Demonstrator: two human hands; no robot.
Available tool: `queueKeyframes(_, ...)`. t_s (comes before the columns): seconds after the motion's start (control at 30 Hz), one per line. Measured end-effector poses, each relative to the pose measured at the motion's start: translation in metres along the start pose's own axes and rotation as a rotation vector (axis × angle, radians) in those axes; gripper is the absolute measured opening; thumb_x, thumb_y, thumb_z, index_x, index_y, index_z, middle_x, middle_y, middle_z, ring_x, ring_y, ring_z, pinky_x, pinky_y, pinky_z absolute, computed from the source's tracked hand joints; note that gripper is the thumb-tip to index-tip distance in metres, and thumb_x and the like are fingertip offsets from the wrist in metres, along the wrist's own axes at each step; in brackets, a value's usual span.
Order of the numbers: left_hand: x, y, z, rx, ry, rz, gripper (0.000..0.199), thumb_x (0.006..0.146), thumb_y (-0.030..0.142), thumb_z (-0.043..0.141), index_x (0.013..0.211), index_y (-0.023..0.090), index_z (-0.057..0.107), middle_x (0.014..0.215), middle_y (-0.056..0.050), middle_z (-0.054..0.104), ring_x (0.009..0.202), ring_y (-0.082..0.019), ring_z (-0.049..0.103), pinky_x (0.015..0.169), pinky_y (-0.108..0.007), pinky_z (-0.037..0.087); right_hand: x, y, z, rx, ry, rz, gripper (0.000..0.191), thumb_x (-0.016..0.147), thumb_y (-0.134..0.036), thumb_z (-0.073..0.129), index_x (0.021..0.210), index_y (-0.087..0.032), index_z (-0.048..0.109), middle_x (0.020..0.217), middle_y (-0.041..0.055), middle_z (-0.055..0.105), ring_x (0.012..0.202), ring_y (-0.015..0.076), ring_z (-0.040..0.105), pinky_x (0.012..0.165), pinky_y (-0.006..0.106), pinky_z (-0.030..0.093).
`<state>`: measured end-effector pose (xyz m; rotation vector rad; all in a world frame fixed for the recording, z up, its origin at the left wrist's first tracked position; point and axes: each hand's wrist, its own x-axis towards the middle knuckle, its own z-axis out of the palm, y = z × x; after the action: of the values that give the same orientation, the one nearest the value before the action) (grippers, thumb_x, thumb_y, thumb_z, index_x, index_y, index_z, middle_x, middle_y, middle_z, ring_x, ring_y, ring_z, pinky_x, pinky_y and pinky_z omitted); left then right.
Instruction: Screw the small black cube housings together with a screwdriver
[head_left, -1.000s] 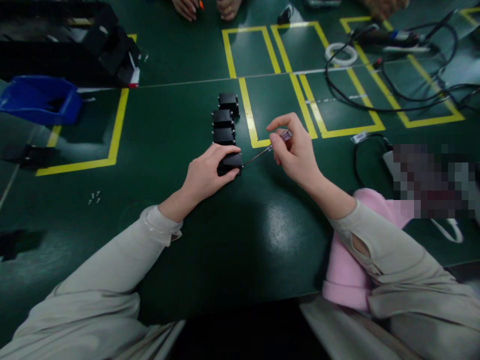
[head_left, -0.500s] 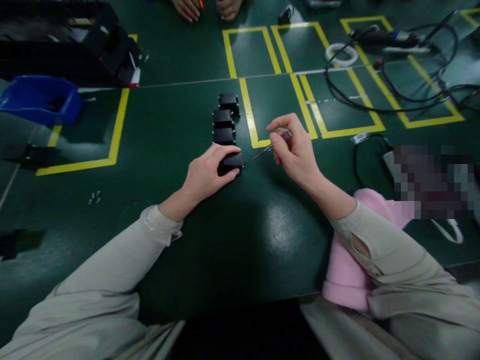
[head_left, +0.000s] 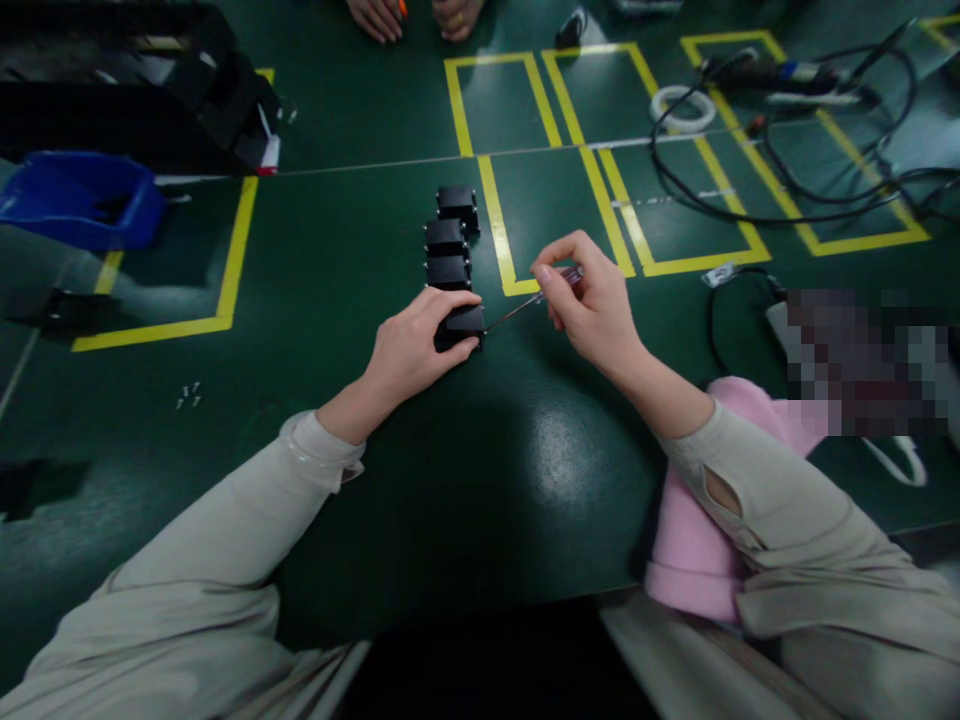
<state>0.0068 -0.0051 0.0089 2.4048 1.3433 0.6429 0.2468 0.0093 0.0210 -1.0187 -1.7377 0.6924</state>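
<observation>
The nearest black block [head_left: 463, 322] lies on the green table [head_left: 450, 480] and serves here as the landmark. The left hand [head_left: 412, 340] comes in from the left of the block and grasps it, thumb on the near side and fingers on the far side. The right hand [head_left: 589, 300], to the right of the block, pinches the handle of a slim screwdriver [head_left: 525, 304] between thumb and fingers. Its shaft slants down leftward to the block's right end; the tip seems to meet a small fitting there, though it is too fine to tell whether it is seated.

Beyond the block, three similar blocks [head_left: 448, 270] stretch away in a slightly staggered line, the farthest set a little to the right. Well to the left of the block and a bit nearer the person, a few small screws [head_left: 189, 396] lie loose. Farther off to its left sits a blue bin [head_left: 82, 200]. To the block's right and nearer the person, a pink cloth [head_left: 694, 540] lies partly under the right sleeve [head_left: 780, 490].
</observation>
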Motion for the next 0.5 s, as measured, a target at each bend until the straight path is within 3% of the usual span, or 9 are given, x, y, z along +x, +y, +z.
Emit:
queueKeyframes(0.17,0.0003,0.0004,-0.0008,0.002,-0.007,-0.009,0.046,0.090,0.034,0.062,0.135,0.023,0.058,0.133,-0.007,0.064,0.121,-0.026,0.062,0.102,-0.039,0.051,-0.0008,0.0016,0.0006,0.020,0.013,-0.026,0.022,0.100,-0.046,0.050,0.103,-0.024,0.052,0.071,-0.0051,0.049,0.057,0.0093,0.045,0.057,0.029,0.039)
queueKeyframes(0.33,0.0005,0.0010,-0.0013,0.002,-0.007,-0.010,0.045,0.090,0.034,0.062,0.134,0.024,0.058,0.134,-0.007,0.064,0.121,-0.026,0.062,0.102,-0.039,0.051,0.0005,0.0007,0.0002,0.002,0.014,-0.033,0.025,0.100,-0.048,0.052,0.093,-0.024,0.053,0.083,-0.0011,0.058,0.067,0.0101,0.053,0.061,0.028,0.043)
queueKeyframes(0.5,0.0003,0.0013,-0.0017,0.004,-0.008,-0.018,0.045,0.090,0.034,0.062,0.134,0.024,0.058,0.133,-0.007,0.064,0.121,-0.026,0.063,0.102,-0.040,0.051,-0.0001,-0.0002,0.0004,0.015,0.008,-0.028,0.025,0.100,-0.049,0.050,0.102,-0.025,0.053,0.074,-0.0040,0.053,0.057,0.0091,0.046,0.058,0.029,0.042)
